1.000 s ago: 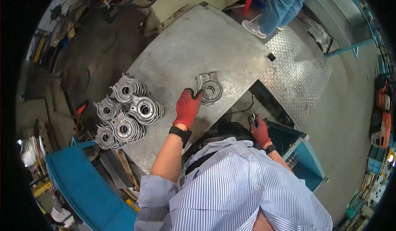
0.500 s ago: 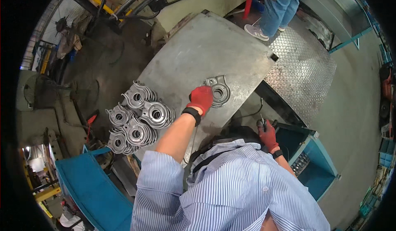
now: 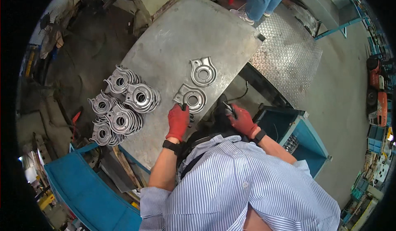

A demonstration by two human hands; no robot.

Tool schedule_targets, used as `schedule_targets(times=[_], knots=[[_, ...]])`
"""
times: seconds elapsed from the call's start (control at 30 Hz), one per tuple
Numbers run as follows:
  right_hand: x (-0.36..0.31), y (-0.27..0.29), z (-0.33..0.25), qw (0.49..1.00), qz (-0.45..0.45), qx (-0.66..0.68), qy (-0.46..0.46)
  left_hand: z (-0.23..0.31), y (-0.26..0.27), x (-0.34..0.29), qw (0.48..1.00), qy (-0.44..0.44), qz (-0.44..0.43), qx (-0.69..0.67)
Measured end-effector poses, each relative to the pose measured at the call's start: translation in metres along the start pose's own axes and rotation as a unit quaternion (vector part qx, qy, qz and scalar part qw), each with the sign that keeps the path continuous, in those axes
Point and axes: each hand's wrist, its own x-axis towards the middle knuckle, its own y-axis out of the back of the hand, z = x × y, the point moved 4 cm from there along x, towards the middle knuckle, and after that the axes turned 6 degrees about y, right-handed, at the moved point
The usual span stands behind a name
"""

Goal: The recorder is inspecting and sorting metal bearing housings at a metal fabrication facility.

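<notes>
My left hand [image 3: 178,120], in a red glove with dark fingertips, grips the near edge of a stamped metal bracket [image 3: 201,103] that has a round central hole. The bracket is at the table's near edge; whether it touches the tabletop is unclear. Just beyond it, a similar ring-shaped bracket [image 3: 203,71] lies flat on the metal table [image 3: 181,33]. My right hand [image 3: 243,121], gloved alike, is closed around a slim tool [image 3: 228,107] with a pale tip, to the right of the held bracket. The tool's exact kind cannot be made out.
Several stacks of matching brackets [image 3: 122,119] stand at the table's left side. A blue-green metal bin [image 3: 313,144] with metal parts inside is at my right, and a blue panel [image 3: 88,189] at lower left. Beyond the table, a person in jeans [image 3: 264,0] stands by the tread-plate floor [image 3: 284,53].
My left hand has drawn back toward me with a bracket, leaving another on the table. My right hand has moved inward with the tool. The whole view has shifted.
</notes>
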Motion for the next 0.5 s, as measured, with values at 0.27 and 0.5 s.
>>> schedule_targets(times=[0.27,0.5], knots=[[0.004,-0.017,-0.03,0.988,-0.152,-0.032,-0.001,-0.027,-0.02,0.005,0.999,0.027,-0.022,0.036],[0.014,-0.044,-0.034,0.99,-0.125,-0.048,0.048,-0.025,-0.036,0.018,0.997,0.076,-0.026,0.01]])
